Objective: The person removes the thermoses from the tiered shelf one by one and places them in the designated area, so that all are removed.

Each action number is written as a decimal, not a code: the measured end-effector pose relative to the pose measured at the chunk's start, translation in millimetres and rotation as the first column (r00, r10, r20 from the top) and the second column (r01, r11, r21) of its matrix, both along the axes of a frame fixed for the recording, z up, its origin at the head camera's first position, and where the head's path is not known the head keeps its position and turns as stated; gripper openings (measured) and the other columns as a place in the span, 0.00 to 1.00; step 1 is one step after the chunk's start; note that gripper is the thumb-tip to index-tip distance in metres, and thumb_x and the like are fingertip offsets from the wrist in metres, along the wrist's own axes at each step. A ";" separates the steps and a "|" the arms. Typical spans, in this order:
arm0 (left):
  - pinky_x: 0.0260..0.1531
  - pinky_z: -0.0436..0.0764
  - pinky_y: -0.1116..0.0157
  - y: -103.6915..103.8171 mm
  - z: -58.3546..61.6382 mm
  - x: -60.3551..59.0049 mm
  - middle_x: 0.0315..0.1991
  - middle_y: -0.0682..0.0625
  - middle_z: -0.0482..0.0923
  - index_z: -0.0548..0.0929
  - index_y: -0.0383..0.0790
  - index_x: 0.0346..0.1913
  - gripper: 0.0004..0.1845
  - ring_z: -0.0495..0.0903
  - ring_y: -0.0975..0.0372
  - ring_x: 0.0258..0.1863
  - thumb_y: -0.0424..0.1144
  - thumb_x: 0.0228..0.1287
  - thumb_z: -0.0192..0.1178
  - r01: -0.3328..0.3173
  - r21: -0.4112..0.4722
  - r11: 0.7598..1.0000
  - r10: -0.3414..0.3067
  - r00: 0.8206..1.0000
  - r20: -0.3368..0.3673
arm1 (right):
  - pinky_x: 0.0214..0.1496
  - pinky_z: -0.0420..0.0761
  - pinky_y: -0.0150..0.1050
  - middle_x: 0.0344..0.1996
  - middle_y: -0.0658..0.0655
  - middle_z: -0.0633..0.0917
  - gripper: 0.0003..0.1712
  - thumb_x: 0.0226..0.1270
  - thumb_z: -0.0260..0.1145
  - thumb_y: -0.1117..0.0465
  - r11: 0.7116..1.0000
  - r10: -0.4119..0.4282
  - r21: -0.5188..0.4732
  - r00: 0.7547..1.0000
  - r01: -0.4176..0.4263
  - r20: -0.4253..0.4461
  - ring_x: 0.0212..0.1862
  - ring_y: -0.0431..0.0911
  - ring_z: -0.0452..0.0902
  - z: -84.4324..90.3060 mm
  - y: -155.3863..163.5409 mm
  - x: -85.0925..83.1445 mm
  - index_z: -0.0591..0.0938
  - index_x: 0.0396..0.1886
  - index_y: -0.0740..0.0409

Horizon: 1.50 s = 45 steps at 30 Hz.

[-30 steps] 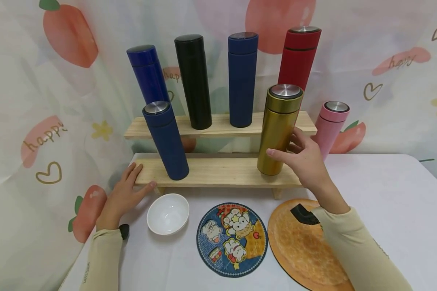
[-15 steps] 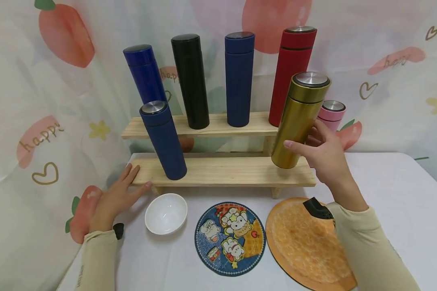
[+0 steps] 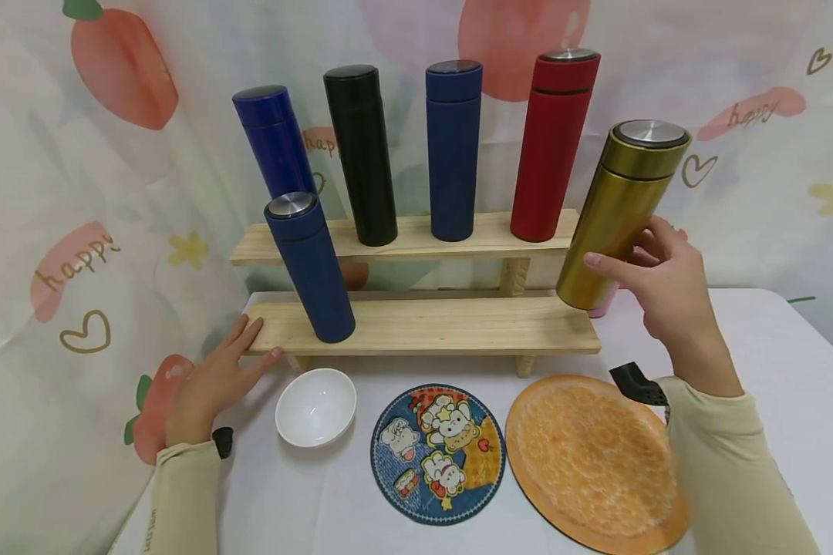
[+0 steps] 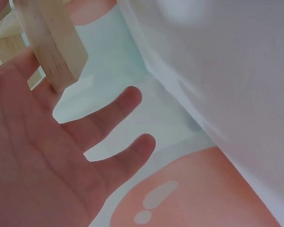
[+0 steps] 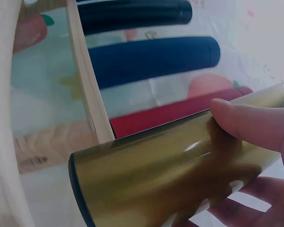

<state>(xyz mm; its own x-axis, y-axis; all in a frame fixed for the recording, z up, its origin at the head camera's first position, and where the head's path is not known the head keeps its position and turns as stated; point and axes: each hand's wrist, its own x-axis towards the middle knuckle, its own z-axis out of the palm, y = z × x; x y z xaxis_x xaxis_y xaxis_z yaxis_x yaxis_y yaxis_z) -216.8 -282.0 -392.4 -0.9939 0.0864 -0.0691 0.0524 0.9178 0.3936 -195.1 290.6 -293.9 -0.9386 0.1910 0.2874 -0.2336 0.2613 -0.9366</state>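
Here, one gold flask [image 3: 616, 212], one bowl [image 3: 315, 408]

Pink bottle [image 3: 601, 305] mostly hidden from me behind gold bottle [image 3: 621, 216] and right hand [image 3: 676, 297]. Bright blue bottle [image 3: 274, 142], beyond the left hand [image 3: 211, 385], loses its base behind nearer navy bottle [image 3: 312, 274]. Lettering [image 3: 150, 532] on left sleeve [image 3: 187, 489] too small for me to read. Right wrist view: gold bottle's upper end runs off the edge.
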 end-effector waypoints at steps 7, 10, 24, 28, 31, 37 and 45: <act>0.67 0.62 0.26 0.3 -0.7 1.2 0.88 0.41 0.39 0.50 0.47 0.88 0.53 0.54 0.30 0.79 0.75 0.75 0.51 0.008 0.003 1.000 -0.008 1.000 -0.014 | 0.46 0.81 0.28 0.68 0.56 0.77 0.41 0.70 0.79 0.59 0.999 -0.036 -0.041 0.999 0.036 0.016 0.60 0.48 0.76 1.2 19.3 4.0 0.73 0.79 0.39; 0.67 0.61 0.25 0.4 -0.1 1.2 0.88 0.40 0.39 0.50 0.46 0.88 0.52 0.53 0.30 0.79 0.74 0.75 0.51 0.009 0.005 1.000 -0.009 1.000 -0.014 | 0.43 0.81 0.28 0.67 0.56 0.76 0.42 0.70 0.78 0.60 0.997 -0.045 -0.068 0.999 0.045 0.006 0.59 0.49 0.76 2.3 25.5 3.9 0.73 0.80 0.40; 0.68 0.60 0.25 -1.8 4.0 2.3 0.88 0.40 0.39 0.50 0.46 0.88 0.51 0.52 0.30 0.80 0.73 0.77 0.52 0.021 0.032 0.999 -0.021 1.000 -0.003 | 0.44 0.80 0.23 0.64 0.53 0.76 0.44 0.66 0.81 0.66 0.972 -0.101 -0.215 0.995 0.094 -0.018 0.59 0.46 0.74 -3.5 58.1 0.4 0.74 0.79 0.46; 0.68 0.59 0.25 -2.4 3.7 1.8 0.88 0.41 0.38 0.50 0.46 0.88 0.52 0.52 0.30 0.80 0.74 0.76 0.51 0.018 0.023 1.000 -0.018 1.000 0.004 | 0.43 0.82 0.23 0.63 0.52 0.76 0.44 0.65 0.80 0.67 0.956 -0.106 -0.277 0.994 0.095 -0.024 0.59 0.44 0.74 -7.5 67.4 -2.9 0.74 0.79 0.47; 0.68 0.58 0.24 -3.0 2.5 1.1 0.88 0.41 0.38 0.50 0.47 0.88 0.52 0.52 0.31 0.80 0.75 0.76 0.51 0.019 0.023 1.000 -0.019 1.000 0.009 | 0.42 0.82 0.23 0.63 0.51 0.76 0.44 0.66 0.80 0.67 0.947 -0.114 -0.304 0.993 0.106 -0.009 0.58 0.43 0.75 -11.5 73.8 -5.1 0.74 0.79 0.47; 0.68 0.54 0.23 -5.7 2.2 0.0 0.88 0.41 0.38 0.48 0.48 0.89 0.51 0.51 0.30 0.80 0.74 0.76 0.50 0.027 0.025 0.999 -0.028 0.999 0.018 | 0.41 0.82 0.22 0.66 0.50 0.75 0.46 0.65 0.81 0.62 0.944 -0.143 -0.293 0.988 0.153 0.057 0.61 0.42 0.73 -21.2 84.9 -11.8 0.72 0.81 0.44; 0.68 0.56 0.24 -4.0 4.3 0.8 0.88 0.40 0.37 0.48 0.47 0.89 0.51 0.51 0.30 0.80 0.72 0.77 0.52 0.037 0.033 0.999 -0.038 0.999 0.031 | 0.54 0.80 0.26 0.68 0.49 0.74 0.47 0.66 0.81 0.60 0.936 -0.151 -0.303 0.981 0.180 0.119 0.65 0.45 0.71 -44.7 100.4 -26.2 0.71 0.82 0.42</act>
